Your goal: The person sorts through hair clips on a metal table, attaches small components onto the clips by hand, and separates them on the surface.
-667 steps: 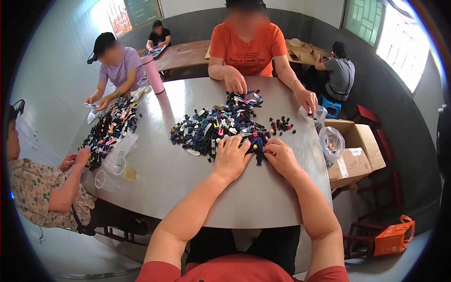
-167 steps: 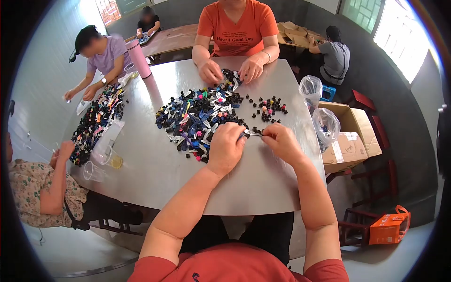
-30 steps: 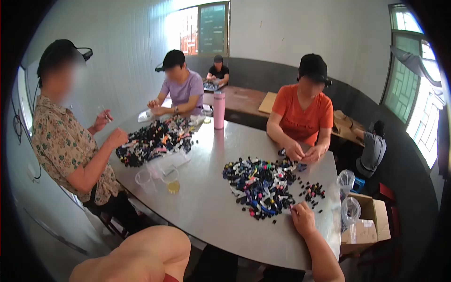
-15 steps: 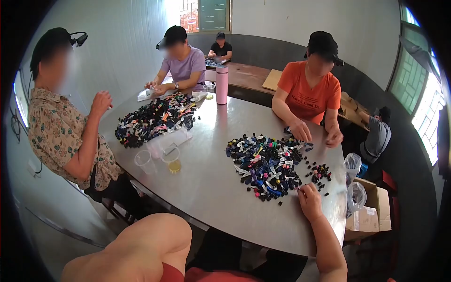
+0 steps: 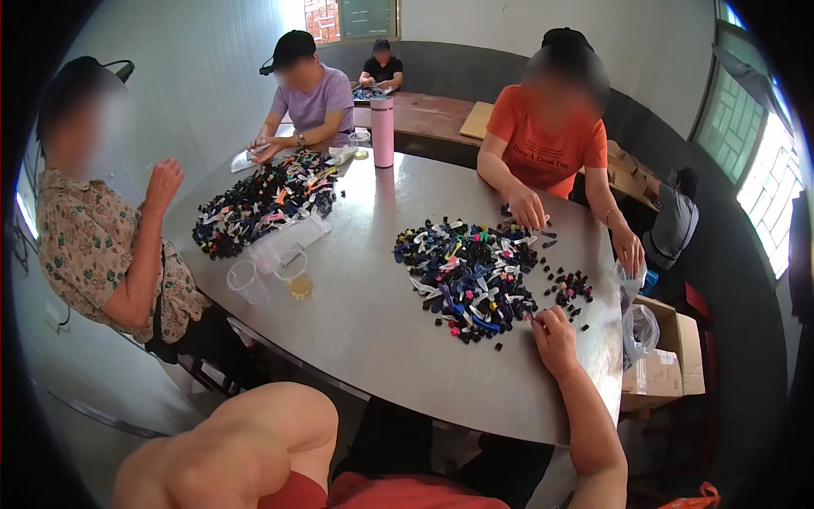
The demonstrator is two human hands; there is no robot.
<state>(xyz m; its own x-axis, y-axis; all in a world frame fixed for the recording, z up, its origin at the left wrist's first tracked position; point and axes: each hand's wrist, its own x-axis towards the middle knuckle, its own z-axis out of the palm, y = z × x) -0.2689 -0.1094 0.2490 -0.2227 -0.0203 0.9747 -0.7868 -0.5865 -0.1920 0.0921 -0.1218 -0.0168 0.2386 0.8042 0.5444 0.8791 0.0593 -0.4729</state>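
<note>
My right hand (image 5: 555, 339) rests at the near right edge of a heap of hair clips (image 5: 471, 276), fingers pinched on a small, dark, thin item that I cannot make out. The heap mixes black, navy, white and coloured clips on the metal table (image 5: 365, 322). Just beyond my hand is a smaller group of black and pink claw clips (image 5: 574, 288). My left arm is bent close to the camera at the lower left; its hand is out of sight.
Across the table, a co-worker in orange (image 5: 551, 140) has one hand at a plastic bag (image 5: 629, 276). Two co-workers sit at the left around another clip heap (image 5: 267, 204). Cups (image 5: 246, 284), a pink bottle (image 5: 382, 136) and a cardboard box (image 5: 670, 373) are nearby.
Since several seconds ago, my left hand has left the heap and the view has turned up and left. Lately, the orange-clad co-worker's hand moved to the bag; my right hand still pinches.
</note>
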